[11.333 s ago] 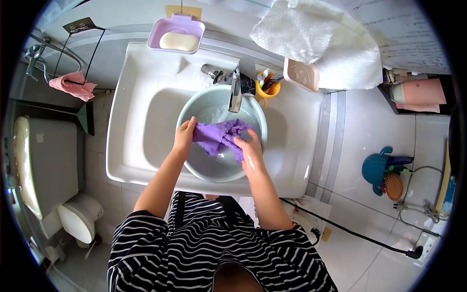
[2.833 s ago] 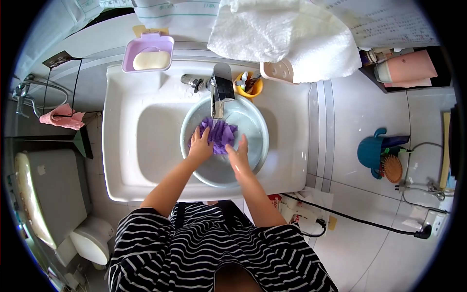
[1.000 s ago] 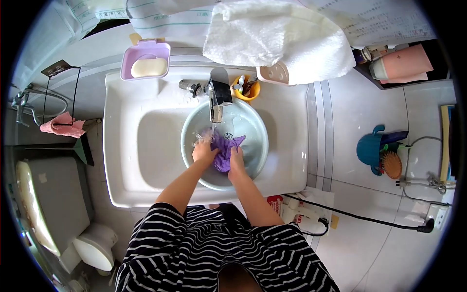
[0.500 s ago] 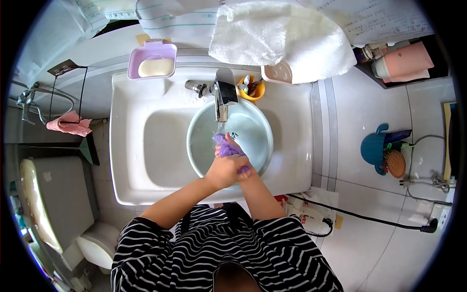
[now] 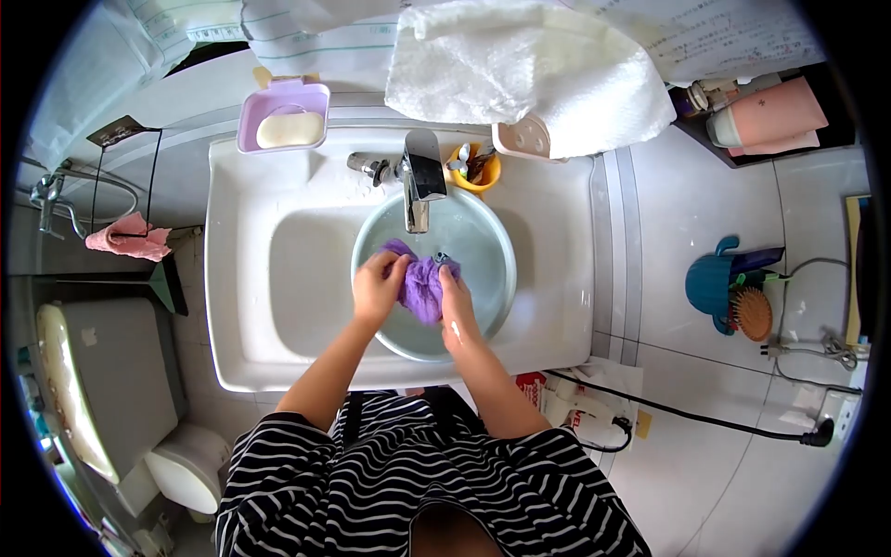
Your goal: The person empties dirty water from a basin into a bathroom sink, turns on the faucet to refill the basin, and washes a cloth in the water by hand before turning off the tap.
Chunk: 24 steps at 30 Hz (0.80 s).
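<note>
A crumpled purple cloth [image 5: 422,290] hangs between my two hands over a pale blue-green basin [image 5: 492,320]. My left hand [image 5: 379,286] is closed on the cloth's left end, with the fingers bent round it. On the other side, my right hand [image 5: 458,311] holds the right edge, its thumb against the cloth. The chrome faucet [image 5: 419,181] stands just above the basin's far side, its spout over the water. The basin rests in the white sink [image 5: 246,269]. Wet patches shine on my right wrist.
Behind the sink are a purple soap dish [image 5: 317,100] with white soap [image 5: 290,130], a yellow cup [image 5: 485,176] with small items, and a white towel [image 5: 529,74]. A blue holder [image 5: 710,283] with a brush [image 5: 752,314] hangs at right. A black cable [image 5: 687,416] runs below it.
Half a second ago my hands were pressed together round the bunched cloth. They have moved apart, my left hand up and left, and the cloth is spread wider between them.
</note>
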Each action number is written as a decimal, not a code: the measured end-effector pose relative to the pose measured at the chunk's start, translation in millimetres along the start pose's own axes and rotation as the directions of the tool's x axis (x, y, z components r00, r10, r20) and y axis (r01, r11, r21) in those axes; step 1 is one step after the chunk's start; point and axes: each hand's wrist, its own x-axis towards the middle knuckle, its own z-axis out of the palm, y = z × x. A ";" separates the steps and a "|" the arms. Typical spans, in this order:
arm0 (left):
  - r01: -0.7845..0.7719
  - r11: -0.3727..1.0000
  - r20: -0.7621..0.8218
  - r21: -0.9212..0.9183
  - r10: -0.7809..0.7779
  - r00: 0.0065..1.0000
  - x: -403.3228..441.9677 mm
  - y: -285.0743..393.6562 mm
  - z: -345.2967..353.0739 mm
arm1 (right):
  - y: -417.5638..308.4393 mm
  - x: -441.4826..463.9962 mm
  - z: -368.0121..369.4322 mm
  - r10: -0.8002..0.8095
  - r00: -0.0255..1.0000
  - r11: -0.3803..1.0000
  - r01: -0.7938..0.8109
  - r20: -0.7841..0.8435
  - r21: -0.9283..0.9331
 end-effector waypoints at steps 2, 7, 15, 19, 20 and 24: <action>0.098 0.977 0.045 -0.191 -0.091 0.995 5.2 -24.6 -5.5 | -1.9 3.5 -15.4 -0.200 0.979 0.972 0.205 0.048 -0.115; 0.233 0.785 0.112 -0.574 -0.206 0.972 -4.4 -13.0 -32.9 | -16.8 -11.7 -26.8 -0.377 0.925 0.920 0.380 0.046 -0.094; 0.148 0.868 0.063 -0.473 -0.135 0.989 -3.9 -10.6 -62.9 | -54.4 -42.7 -12.3 -0.660 0.748 0.737 0.662 0.070 -0.137; 0.251 0.796 0.205 -0.551 -0.163 0.965 -2.7 3.7 -65.3 | -54.6 -45.9 -11.4 -0.657 0.751 0.710 0.647 0.069 -0.280; 0.256 0.811 0.238 -0.526 -0.149 0.960 -1.5 6.6 -61.6 | -54.5 -40.5 -7.8 -0.655 0.753 0.685 0.627 0.064 -0.372; 0.013 0.998 0.294 -0.060 0.005 0.956 4.3 -37.1 -7.4 | 16.4 30.8 -29.3 -0.448 0.894 0.836 0.430 0.027 -0.340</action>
